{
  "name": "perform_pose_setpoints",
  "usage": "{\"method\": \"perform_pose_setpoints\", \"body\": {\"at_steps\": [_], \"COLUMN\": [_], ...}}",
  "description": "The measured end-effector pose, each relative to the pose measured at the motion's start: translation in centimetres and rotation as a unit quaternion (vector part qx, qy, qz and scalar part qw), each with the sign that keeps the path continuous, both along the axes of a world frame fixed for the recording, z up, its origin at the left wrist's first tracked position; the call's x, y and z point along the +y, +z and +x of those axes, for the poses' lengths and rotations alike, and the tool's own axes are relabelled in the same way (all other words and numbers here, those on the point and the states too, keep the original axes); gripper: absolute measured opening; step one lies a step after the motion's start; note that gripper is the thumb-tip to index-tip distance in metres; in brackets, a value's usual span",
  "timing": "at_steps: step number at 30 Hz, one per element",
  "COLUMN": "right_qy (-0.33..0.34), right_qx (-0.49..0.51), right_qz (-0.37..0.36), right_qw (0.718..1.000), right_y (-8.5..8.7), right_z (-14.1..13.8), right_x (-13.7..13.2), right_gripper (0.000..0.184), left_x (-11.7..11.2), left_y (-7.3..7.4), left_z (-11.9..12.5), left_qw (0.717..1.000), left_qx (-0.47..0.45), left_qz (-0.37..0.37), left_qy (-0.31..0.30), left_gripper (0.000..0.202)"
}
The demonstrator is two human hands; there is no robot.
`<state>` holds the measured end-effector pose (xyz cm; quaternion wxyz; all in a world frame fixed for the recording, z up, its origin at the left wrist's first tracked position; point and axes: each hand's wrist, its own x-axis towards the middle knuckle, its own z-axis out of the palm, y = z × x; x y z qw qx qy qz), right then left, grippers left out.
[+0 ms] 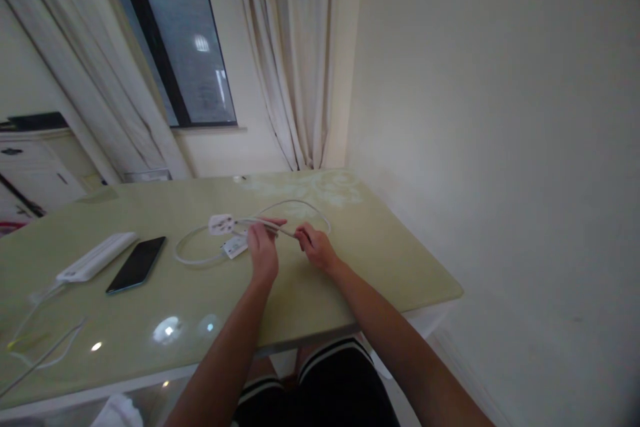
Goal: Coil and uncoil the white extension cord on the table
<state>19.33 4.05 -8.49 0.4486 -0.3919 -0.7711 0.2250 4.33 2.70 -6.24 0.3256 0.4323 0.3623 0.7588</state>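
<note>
A white power cable (295, 201) lies in a loose loop on the pale green table, its far arc passing behind my hands. My left hand (263, 252) is closed around a stretch of it, palm partly hidden. To its right, my right hand (318, 248) pinches the cable between thumb and fingers. The white plug (221, 224), prongs showing, sits just left of my left hand. Below the plug a white label tag (235, 245) with small print hangs on the cable; the print is too small to read.
A black phone (137, 265) and a white power strip (97, 257) lie on the left of the table (350, 280). A thin cord (45, 360) curls at the near left. A wall (500, 180) runs along the right; curtains (290, 47) and a window stand behind.
</note>
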Motion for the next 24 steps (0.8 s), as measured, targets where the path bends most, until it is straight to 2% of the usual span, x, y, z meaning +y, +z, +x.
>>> {"method": "perform_pose_setpoints", "body": {"at_steps": [2, 3, 6, 8, 10, 12, 16, 19, 21, 24], "right_qy": [-0.009, -0.019, -0.060, -0.059, -0.022, 0.014, 0.052, 0.075, 0.085, 0.072], "right_qx": [-0.061, -0.079, -0.087, -0.091, -0.130, -0.193, -0.283, -0.318, -0.330, -0.328], "right_qz": [0.025, 0.039, 0.069, 0.076, 0.073, 0.074, 0.129, 0.209, 0.266, 0.313], "right_qw": [0.998, 0.996, 0.992, 0.991, 0.989, 0.978, 0.949, 0.922, 0.902, 0.888], "right_y": [-0.1, -0.2, -0.2, -0.3, -0.4, -0.5, -0.4, 0.1, 0.4, 0.8], "right_z": [0.1, 0.0, -0.3, -0.4, -0.2, 0.1, 0.4, 0.3, 0.3, 0.7], "right_x": [0.2, 0.2, 0.1, 0.0, 0.1, 0.1, 0.2, 0.4, 0.7, 1.5], "right_gripper": [0.045, 0.050, 0.057, 0.057, 0.054, 0.051, 0.050, 0.052, 0.054, 0.058], "left_x": [0.4, 0.5, -0.3, -1.0, -1.7, -2.1, -2.9, -3.7, -4.6, -6.3], "left_y": [0.1, 0.1, 0.2, 0.6, 1.7, 3.4, 8.4, 11.6, 13.0, 14.2], "left_z": [-0.5, -0.6, 0.3, 1.2, 1.6, 0.8, -4.1, -9.2, -12.9, -18.5], "left_qw": [0.995, 0.992, 0.983, 0.974, 0.965, 0.952, 0.911, 0.882, 0.864, 0.854], "left_qx": [-0.104, -0.122, -0.105, -0.115, -0.148, -0.177, -0.169, -0.091, -0.031, 0.022], "left_qz": [0.000, -0.007, -0.026, -0.027, -0.030, -0.041, -0.096, -0.182, -0.247, -0.326], "left_qy": [-0.012, -0.040, -0.149, -0.192, -0.215, -0.247, -0.364, -0.426, -0.437, -0.405], "left_gripper": [0.040, 0.039, 0.039, 0.038, 0.038, 0.036, 0.021, 0.016, 0.016, 0.009]}}
